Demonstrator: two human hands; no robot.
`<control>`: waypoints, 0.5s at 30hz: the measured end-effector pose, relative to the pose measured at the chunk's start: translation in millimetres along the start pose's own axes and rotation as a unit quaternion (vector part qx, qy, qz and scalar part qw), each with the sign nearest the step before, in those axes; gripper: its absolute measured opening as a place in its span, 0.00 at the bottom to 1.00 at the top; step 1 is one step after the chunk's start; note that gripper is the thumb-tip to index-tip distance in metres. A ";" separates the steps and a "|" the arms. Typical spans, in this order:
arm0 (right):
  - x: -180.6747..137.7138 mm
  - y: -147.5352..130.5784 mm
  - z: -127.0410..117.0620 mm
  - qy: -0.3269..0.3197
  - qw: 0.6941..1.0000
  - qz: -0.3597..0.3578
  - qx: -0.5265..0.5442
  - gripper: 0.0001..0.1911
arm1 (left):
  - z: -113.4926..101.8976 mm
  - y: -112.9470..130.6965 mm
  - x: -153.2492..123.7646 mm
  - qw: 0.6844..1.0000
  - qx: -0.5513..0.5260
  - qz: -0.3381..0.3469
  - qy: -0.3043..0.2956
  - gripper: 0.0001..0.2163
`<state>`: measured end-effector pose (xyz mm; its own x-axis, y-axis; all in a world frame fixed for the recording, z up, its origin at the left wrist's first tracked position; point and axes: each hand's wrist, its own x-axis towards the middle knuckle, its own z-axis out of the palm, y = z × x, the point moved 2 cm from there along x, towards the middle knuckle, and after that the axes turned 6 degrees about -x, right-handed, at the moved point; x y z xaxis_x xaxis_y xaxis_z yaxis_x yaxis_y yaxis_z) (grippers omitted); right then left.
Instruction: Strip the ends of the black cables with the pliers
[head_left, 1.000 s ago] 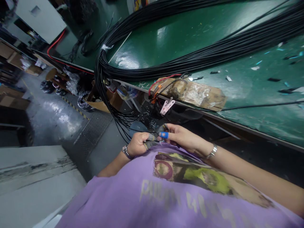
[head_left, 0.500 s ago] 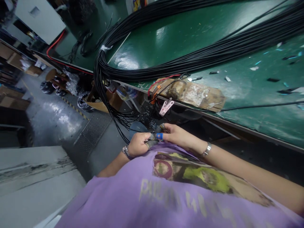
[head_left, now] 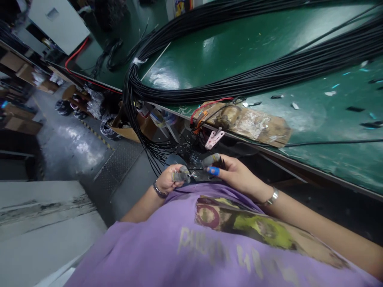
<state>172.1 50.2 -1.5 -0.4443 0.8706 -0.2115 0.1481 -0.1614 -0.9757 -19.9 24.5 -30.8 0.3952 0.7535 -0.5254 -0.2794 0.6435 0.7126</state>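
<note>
In front of my waist, my left hand (head_left: pixel 172 179) pinches a black cable, its fingertips wrapped in grey tape. Thin pale wire ends (head_left: pixel 194 174) fan out from the cable's tip, just past those fingers. Facing it across a small gap is my right hand (head_left: pixel 235 173), its fingers curled together, with grey and blue wraps on the fingertips. Something small and dark shows within those fingers, too hidden to name. From the bench edge, a bundle of black cables (head_left: pixel 134 107) droops down beside my left hand.
A green bench (head_left: pixel 239 52) carries the long cable coil and black and white scraps. A wooden block (head_left: pixel 260 123) sits at its edge, with a pink clip (head_left: pixel 214 138) and red wire beside it. Below stands a cardboard box (head_left: pixel 127 129); a white surface (head_left: pixel 44 231) lies at left.
My hands were together and have moved apart, the right one to the right. Frayed wire ends now show at the tip in my left hand. The view has shifted slightly.
</note>
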 end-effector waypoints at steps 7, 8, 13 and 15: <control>-6.2 -9.9 10.2 -0.065 0.909 -0.277 -0.304 0.26 | -0.8 -3.8 -1.0 0.998 -0.037 -0.052 -0.027 0.15; -6.3 -10.4 10.9 -0.073 0.898 -0.290 -0.323 0.27 | -1.2 -4.3 -0.9 0.997 -0.033 -0.057 -0.028 0.15; -4.5 -15.2 11.6 -0.107 0.872 -0.325 -0.350 0.26 | -3.3 -5.5 0.4 0.997 -0.030 -0.063 -0.039 0.17; -3.1 -16.5 11.2 -0.128 0.879 -0.319 -0.329 0.24 | -2.6 -5.2 1.2 0.996 -0.016 -0.071 -0.056 0.19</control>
<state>161.1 44.9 14.6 -0.7943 0.5399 0.2786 0.2392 0.6994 -0.6736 -20.3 22.4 -36.3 0.5278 0.6364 -0.5625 -0.2408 0.7473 0.6194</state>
